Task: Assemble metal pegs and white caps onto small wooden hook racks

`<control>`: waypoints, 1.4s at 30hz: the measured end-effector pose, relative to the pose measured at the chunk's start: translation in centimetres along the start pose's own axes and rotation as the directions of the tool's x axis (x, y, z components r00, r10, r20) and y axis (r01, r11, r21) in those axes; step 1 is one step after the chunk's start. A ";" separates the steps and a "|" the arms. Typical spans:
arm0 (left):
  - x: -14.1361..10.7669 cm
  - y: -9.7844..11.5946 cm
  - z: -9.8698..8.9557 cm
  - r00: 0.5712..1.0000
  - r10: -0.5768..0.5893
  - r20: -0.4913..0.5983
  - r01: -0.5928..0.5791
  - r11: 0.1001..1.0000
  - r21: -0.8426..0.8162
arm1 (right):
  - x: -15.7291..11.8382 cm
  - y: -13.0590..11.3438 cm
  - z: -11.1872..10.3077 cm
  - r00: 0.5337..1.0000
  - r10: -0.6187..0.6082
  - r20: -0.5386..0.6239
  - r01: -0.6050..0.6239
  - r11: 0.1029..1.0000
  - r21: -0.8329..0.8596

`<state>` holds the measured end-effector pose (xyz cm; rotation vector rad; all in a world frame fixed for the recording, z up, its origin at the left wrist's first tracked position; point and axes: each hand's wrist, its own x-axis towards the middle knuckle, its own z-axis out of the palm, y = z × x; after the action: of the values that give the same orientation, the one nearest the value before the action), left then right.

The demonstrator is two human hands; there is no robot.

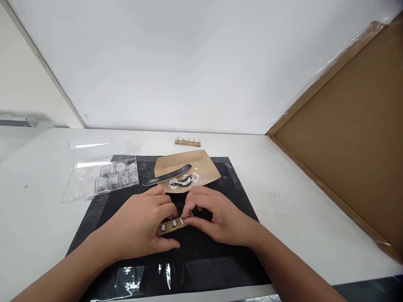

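A narrow wooden strip [168, 227] with small metal holders and white pieces on it lies low over the black mat [214, 261]. My left hand [142, 224] is closed round the strip's left part, its thumb stretched along the near side. At the strip's right end, the thumb and forefinger of my right hand [215, 215] are pinched together at a small white piece; the fingertips partly hide it. Just beyond my hands, a brown paper sheet [204, 164] bears a dark curved file [169, 174] and a pile of white flakes [183, 181].
A clear compartment box [117, 179] with its lid raised stands at the left, partly on the mat. Another wooden strip with small pegs [187, 143] sits at the back. Small clear pieces [282, 204] lie on the white table at right, beside a brown wood-framed panel [361, 125].
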<state>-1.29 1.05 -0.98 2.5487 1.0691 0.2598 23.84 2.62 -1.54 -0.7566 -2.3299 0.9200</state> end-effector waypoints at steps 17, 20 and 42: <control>0.0 -0.3 0.3 1.000 -0.022 -0.009 0.022 1.000 -0.013 | 0.1 0.8 0.8 0.994 -0.094 0.052 0.099 0.988 -0.121; 0.0 -0.3 0.3 0.999 -0.041 -0.003 0.041 0.999 -0.025 | 0.1 1.2 0.8 0.998 -0.055 0.041 0.062 0.981 -0.182; -0.3 0.2 -0.9 0.976 -0.192 0.106 0.204 0.973 -0.111 | 0.0 1.1 0.6 0.994 0.086 0.072 -0.068 0.972 -0.225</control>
<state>-1.67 0.93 -0.07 2.3027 1.2213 0.1443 23.83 3.02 -2.68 -0.9206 -2.5193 0.7416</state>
